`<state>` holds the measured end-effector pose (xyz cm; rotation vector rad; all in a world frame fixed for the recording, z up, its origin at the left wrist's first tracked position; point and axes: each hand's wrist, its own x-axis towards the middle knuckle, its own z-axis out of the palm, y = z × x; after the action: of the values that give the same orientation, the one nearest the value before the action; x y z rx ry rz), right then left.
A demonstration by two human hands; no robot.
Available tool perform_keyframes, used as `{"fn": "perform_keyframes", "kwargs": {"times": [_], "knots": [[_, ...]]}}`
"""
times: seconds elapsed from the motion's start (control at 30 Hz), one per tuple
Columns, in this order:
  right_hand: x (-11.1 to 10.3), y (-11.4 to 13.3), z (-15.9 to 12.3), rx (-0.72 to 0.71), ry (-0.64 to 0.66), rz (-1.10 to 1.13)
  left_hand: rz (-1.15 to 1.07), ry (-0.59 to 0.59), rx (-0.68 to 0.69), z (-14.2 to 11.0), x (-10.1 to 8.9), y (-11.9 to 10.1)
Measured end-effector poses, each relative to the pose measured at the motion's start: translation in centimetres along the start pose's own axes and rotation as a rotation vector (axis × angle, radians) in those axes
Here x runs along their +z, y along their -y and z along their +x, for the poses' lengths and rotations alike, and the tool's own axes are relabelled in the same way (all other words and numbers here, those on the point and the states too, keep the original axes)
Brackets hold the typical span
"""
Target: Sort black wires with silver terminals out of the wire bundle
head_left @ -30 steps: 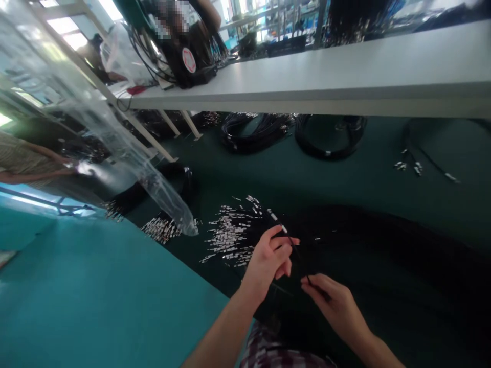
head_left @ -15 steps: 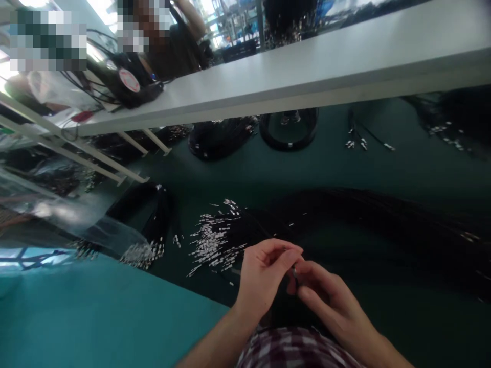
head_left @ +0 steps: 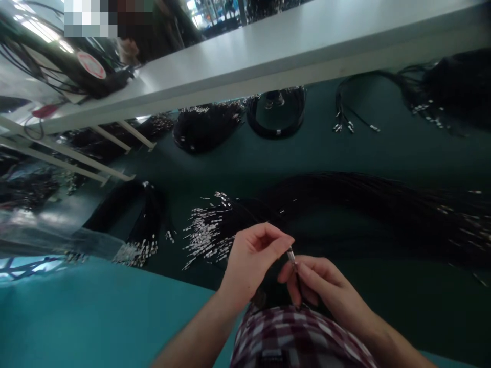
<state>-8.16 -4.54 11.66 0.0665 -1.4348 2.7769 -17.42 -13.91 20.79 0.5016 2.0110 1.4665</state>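
Observation:
Between my two hands is a thin black cable with a silvery metal end piece. My left hand pinches the upper tip of that end piece between thumb and fingertips. Just below and to the right, my right hand is closed on the cable where it meets the metal, and the black cable trails down past the fingers. Behind my hands lies a thick bundle of black cables, its many silvery ends fanned out to the left of my left hand.
A white shelf runs across the back above the dark green surface. Coiled black cables and a looped bundle lie around. Clear plastic sheeting is at the left. Behind the shelf stands another person.
My hands have drawn slightly apart, and more of the metal end piece shows between them. The view has shifted, so the shelf and bundles sit higher and further left.

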Motion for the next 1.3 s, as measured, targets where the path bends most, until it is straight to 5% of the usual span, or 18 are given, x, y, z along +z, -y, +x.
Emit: {"fn": "perform_keyframes", "kwargs": {"times": [0.23,0.4,0.93,1.03,1.2,1.3], "knots": [[1.1,0.7,0.3,-0.070,-0.299,-0.214,0.051,-0.011,-0.015,-0.1,0.3,-0.3],[1.2,-0.5,-0.5,-0.023,-0.251,-0.223,0.001,-0.080,-0.024,0.4,-0.2,-0.4],[0.8,-2.0,-0.6,-0.156,-0.194,-0.004,-0.250,0.077,-0.185,0.2,0.2,0.5],[0.8,-2.1,-0.5,-0.152,-0.192,0.004,-0.115,0.019,0.002,-0.5,0.3,0.7],[0.7,-2.0,-0.4,-0.148,-0.212,0.011,0.732,-0.075,0.821,-2.0,-0.9,2.3],[0.7,-2.3,-0.4,-0.121,-0.245,-0.026,1.080,-0.087,1.003,-2.5,-1.6,3.8]]}}
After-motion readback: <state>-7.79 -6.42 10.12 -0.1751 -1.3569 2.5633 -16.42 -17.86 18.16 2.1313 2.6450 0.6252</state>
